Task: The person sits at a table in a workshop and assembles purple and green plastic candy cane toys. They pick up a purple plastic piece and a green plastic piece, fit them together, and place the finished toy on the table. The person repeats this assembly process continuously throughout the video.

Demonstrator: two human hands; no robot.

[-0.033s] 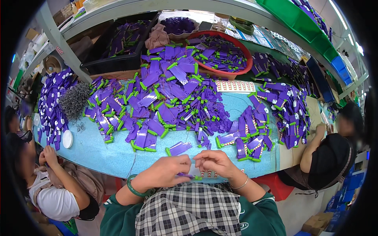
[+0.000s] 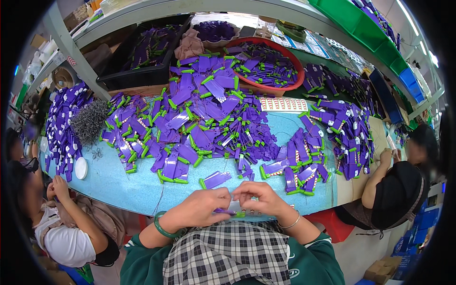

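Close to the table's near edge, my left hand (image 2: pixel 207 206) is closed on a purple plastic piece with a green end (image 2: pixel 229 212). Its fingers hide most of the piece. My right hand (image 2: pixel 262 197) is beside it, fingertips pinched together near the left fingertips. Whatever lies in that pinch is too small to make out. Below the right hand, part of a pale sheet with small striped marks shows at the table edge. One similar purple-and-green piece (image 2: pixel 216 179) lies on the blue table (image 2: pixel 137 192) just beyond my hands.
A large heap of purple-and-green pieces (image 2: pixel 204 123) covers the middle of the table. Behind it stand a red basin (image 2: pixel 300 71) and a black bin (image 2: pixel 128 80). A striped sticker sheet (image 2: pixel 284 104), a wire tangle (image 2: pixel 89 121) and a white lid (image 2: pixel 81 168) lie around. People sit on both sides.
My right fingers have shifted slightly and curled closer together beside the left hand. The left hand keeps its hold. At right, the other person's hands have moved a little.
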